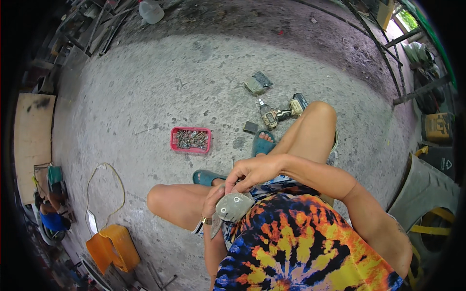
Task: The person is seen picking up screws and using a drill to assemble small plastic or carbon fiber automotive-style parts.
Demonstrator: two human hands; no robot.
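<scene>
A grey, rounded metal piece (234, 207) with two bolt heads or washers on its face lies close to my belly, over my lap. My left hand (212, 198) is closed on its left side, a watch at the wrist. My right hand (251, 173) reaches across to its upper edge with the fingers pinched together. Whatever small part those fingertips hold is hidden. Just beyond my feet stands a pink basket (191, 152) full of loose bolts, nuts and washers.
On the floor ahead lie a cordless impact driver (275, 115), a dusty block-shaped thing (257, 83) and a small dark block (250, 127). An orange plastic container (114, 248) sits at left, beside a looped cord (122, 186). A grey chair (424, 189) stands at right.
</scene>
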